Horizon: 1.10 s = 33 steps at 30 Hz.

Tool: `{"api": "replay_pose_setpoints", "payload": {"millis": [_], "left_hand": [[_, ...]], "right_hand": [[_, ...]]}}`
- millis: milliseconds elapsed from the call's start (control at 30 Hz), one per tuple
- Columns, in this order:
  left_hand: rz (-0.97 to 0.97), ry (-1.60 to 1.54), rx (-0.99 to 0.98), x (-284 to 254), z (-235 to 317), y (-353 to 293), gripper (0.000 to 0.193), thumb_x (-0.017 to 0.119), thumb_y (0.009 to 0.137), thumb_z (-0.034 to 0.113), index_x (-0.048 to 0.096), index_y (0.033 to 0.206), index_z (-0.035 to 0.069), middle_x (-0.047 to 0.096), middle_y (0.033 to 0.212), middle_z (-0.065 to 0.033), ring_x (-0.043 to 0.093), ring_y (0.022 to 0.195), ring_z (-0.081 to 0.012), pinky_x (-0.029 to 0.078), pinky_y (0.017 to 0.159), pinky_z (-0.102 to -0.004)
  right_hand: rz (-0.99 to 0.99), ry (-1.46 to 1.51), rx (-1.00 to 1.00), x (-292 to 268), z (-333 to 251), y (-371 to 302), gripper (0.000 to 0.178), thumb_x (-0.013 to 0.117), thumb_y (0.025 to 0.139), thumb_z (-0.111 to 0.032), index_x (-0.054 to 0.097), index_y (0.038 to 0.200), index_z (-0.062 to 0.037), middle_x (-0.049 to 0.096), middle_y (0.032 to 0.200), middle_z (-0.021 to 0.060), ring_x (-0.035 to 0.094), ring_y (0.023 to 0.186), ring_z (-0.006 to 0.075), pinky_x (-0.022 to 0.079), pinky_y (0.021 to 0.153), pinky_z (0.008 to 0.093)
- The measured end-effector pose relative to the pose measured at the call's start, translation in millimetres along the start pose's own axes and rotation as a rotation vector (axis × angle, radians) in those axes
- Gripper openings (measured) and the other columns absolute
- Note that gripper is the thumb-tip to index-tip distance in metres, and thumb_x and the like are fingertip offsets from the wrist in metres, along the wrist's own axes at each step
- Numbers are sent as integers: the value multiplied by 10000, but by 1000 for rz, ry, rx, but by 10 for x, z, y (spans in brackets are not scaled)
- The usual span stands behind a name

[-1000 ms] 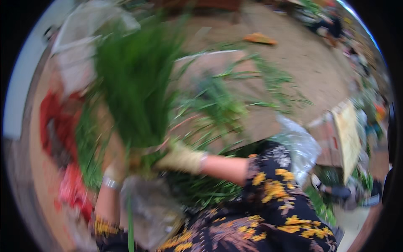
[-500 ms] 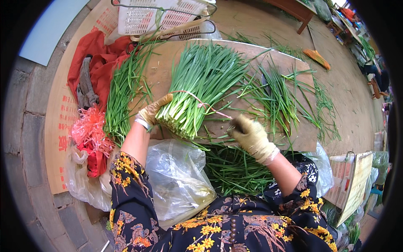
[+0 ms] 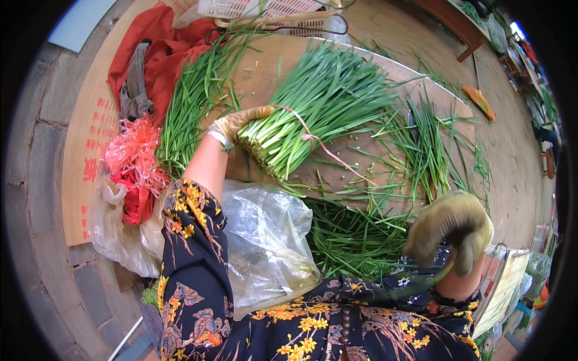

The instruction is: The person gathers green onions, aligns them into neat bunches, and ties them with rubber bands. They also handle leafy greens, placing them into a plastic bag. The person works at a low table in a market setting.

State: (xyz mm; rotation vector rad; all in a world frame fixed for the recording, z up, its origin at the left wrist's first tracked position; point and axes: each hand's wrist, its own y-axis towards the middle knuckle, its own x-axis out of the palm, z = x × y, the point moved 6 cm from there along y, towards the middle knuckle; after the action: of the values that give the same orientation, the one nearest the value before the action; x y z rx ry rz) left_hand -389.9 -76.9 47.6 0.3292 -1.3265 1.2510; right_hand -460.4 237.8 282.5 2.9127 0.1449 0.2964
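Observation:
A thick bundle of green garlic chives [image 3: 331, 102] lies on the brown board [image 3: 265, 66], its pale cut ends toward me. Round it runs a pink plastic tie [image 3: 307, 137], knotted, with one long loose end trailing right over the board. My left hand [image 3: 241, 124], in a pale work glove, is closed on the bundle's left side near the cut ends. Apart from the bundle, my gloved right hand [image 3: 448, 231] is raised over my lap at the right, fingers curled downward. A blurred yellow-green strand hangs by its fingers; its hold is hard to make out.
Loose chives [image 3: 427, 144] lie on the board's right, a longer pile [image 3: 198, 102] on its left. Pink tie strips [image 3: 135, 153] hang beside a red cloth [image 3: 159, 48]. A clear plastic bag [image 3: 265, 234] and more chives [image 3: 355, 237] are before me; a white basket [image 3: 259, 7] stands beyond.
My right hand has left the tie's end and moved right and toward me, now larger in view. The tie's end lies loose. My left hand stays on the bundle; the whole view has shifted.

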Motion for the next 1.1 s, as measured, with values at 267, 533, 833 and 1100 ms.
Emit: {"api": "replay_pose_setpoints", "payload": {"millis": [267,533,833,1100], "left_hand": [[291,396,129,-41,197,-100,364,705,916,274,646,1182,31,704,1103,-61,675,974,-182,554,883,-362],[867,1623,530,678,364,-777,1059,696,765,684,388,1452,-61,469,1445,-255,436,1367,-334,346,1128,-387],[888,2361,704,514,-84,-535,1119,669,696,729,278,1544,112,478,1408,-239,503,1249,-415,398,1047,-478],[1102,2459,-10,1048,-93,-569,1104,624,706,777,300,1543,135,360,1545,-202,280,1451,-404,220,1129,-625]], "right_hand": [[167,-1090,398,-161,1577,759,374,603,888,-202,562,1258,-156,688,1005,148,654,950,376,526,831,471],[401,-765,427,-518,1760,1275,439,652,873,-205,576,1306,-203,702,1026,167,659,994,373,526,857,431],[716,-724,658,-712,1807,507,339,700,872,-352,679,1063,-73,702,810,132,681,736,201,527,683,329],[404,-1318,846,-671,1910,602,261,649,891,-363,678,980,-120,710,827,115,684,765,320,523,689,433]]}}
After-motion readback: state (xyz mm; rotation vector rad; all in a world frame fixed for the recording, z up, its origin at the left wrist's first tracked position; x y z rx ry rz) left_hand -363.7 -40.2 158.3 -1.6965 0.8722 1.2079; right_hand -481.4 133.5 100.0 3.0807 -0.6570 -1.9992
